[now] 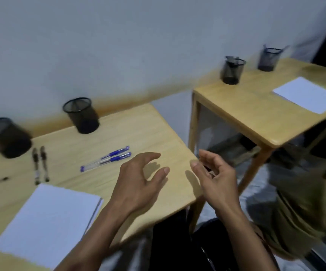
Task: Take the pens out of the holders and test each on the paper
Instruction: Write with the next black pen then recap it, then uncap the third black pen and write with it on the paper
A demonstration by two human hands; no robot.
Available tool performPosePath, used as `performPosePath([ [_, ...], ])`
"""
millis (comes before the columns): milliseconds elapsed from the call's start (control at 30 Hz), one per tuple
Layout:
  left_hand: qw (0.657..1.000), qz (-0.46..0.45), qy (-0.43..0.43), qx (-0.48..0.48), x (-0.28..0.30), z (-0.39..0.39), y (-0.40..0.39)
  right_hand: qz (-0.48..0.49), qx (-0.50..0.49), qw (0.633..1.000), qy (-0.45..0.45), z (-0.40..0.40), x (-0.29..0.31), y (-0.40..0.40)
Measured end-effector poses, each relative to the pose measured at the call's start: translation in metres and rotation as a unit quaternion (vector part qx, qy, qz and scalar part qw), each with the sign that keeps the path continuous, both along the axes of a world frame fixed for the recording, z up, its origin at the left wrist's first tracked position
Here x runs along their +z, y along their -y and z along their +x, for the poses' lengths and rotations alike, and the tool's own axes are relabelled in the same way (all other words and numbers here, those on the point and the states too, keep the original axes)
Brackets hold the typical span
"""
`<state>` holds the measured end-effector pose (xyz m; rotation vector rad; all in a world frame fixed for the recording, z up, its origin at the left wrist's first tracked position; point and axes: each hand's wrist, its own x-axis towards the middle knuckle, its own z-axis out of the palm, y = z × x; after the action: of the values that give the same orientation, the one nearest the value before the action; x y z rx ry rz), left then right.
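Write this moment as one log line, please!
left hand open, empty | right hand open, empty | blue pens on near table | far holders hold pens

surface (142,130) was light wood-grain | holders (82,115) were black mesh | two pens (107,159) had blue caps | paper (48,216) was white | wall (119,45) was pale grey

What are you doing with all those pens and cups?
Testing pens. On the near desk, both cups look empty; two blue pens and two dark pens lie beside the paper. The left hand and right hand hold nothing. The far desk's cups have pens in them.
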<state>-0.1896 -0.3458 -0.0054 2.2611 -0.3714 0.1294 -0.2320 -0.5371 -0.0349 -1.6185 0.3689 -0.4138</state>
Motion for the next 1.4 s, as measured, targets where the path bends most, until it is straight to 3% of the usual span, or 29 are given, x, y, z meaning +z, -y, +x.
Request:
performPosePath([
  [333, 0.983, -0.021, 0.042, 0.177, 0.025, -0.031, -0.119, -0.016, 0.180, 0.984, -0.002, 0.048, 0.010, -0.085],
  [633, 0.942, -0.039, 0.067, 0.325, 0.011, -0.051, -0.237, -0.078, 0.298, 0.951, 0.026, 0.067, 0.035, -0.213],
  [767, 0.925, 0.010, 0.056, 0.376, -0.010, -0.053, -0.289, -0.153, 0.359, 0.920, 0.044, 0.082, 0.035, -0.281],
  [1000, 0.909, 0.192, -0.014, 0.370, -0.056, -0.036, -0.351, -0.335, 0.402, 0.850, 0.054, 0.127, 0.029, -0.393],
  [1267, 0.900, 0.230, -0.004, 0.371, -0.071, -0.033, -0.360, -0.561, 0.351, 0.744, 0.094, 0.160, -0.003, -0.450],
  [1400, 0.898, 0.225, -0.005, 0.379, -0.070, -0.032, -0.360, -0.571, 0.335, 0.740, 0.114, 0.162, -0.004, -0.451],
])
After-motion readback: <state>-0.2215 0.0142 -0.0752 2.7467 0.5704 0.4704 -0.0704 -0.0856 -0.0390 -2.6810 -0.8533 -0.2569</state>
